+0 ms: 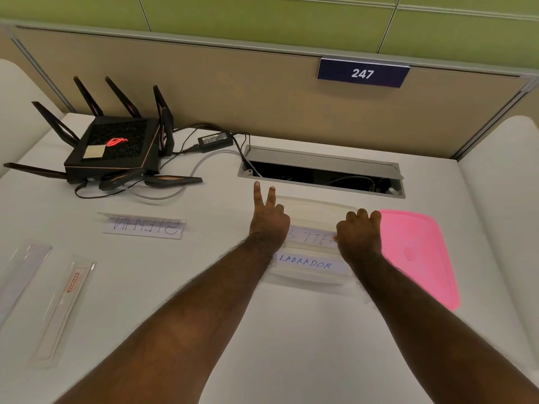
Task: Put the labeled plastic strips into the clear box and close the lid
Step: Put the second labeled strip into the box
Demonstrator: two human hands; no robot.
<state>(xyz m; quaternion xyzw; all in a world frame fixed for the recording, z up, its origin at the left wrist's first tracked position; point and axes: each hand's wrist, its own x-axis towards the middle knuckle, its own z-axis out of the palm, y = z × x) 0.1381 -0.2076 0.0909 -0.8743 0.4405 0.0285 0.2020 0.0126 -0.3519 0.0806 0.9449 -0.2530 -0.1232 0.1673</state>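
Note:
A clear box [315,204] stands on the white desk at centre. Inside it lies a strip labeled LABRADOR [306,265] near the front wall, and a second labeled strip [313,239] sits above it, held at both ends. My left hand [269,220] grips its left end with two fingers stretched forward. My right hand [360,231] is curled on its right end. The pink lid [417,255] lies flat to the right of the box. A strip with handwritten letters [144,227] rests to the left. Two more strips [68,307] [22,277] lie at the far left.
A black router with several antennas [116,147] sits at the back left, with a power brick [214,139] and cables beside it. An open cable hatch [320,173] lies just behind the box. A partition with a sign reading 247 [363,73] closes the back.

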